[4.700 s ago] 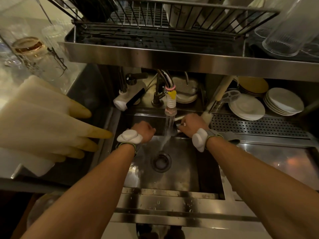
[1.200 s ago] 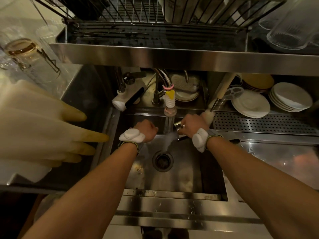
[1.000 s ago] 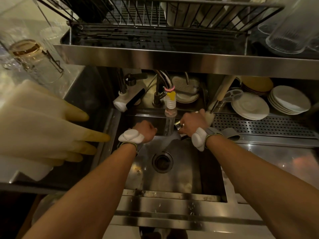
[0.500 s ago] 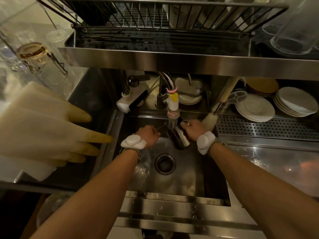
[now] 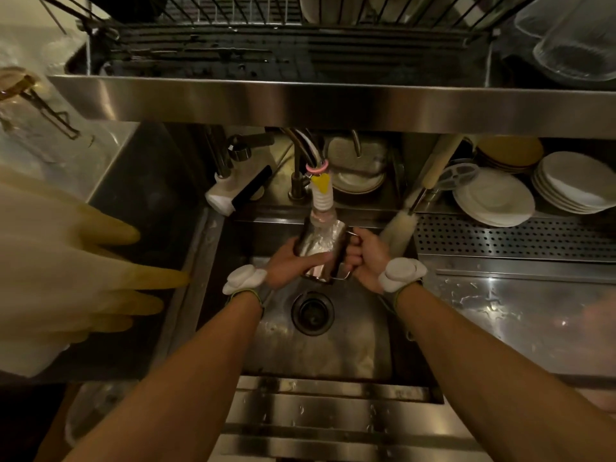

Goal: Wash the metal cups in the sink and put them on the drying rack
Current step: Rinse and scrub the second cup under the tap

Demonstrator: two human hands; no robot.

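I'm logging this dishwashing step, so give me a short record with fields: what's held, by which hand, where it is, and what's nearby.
Held item: shiny metal cup with a handle
Left hand: grips the cup's body
Right hand: grips the handle
Position: under the white ribbed tap nozzle, above the steel sink
Drying rack: overhead, this cup not yet on it
Nearby: white bottle brush, stacked white plates

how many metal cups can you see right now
1: a shiny handled metal cup, held under the white tap nozzle, left hand round its body, right hand on its handle. Others may be hidden.
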